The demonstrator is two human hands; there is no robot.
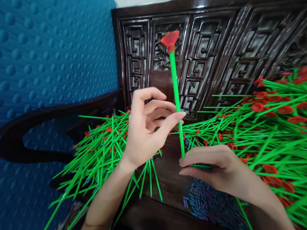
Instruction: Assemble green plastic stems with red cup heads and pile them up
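A green stick (177,89) with a red funnel-shaped cup (170,39) on its top stands nearly upright in front of me. My left hand (153,124) pinches its lower half between thumb and fingers. At the stick's bottom end, my right hand (208,166) has thumb and forefinger brought together; whatever lies between those fingertips is hidden. Below the right hand, small blue and purple pegs (203,204) are heaped on the dark wooden seat (165,182).
A pile of green sticks (100,156) with coloured tips and some red cups lies left. To the right is a larger pile of red-cupped sticks (271,134). Behind rises a carved wooden backrest (211,41); a curved armrest (14,137) and blue studded wall (59,57) stand left.
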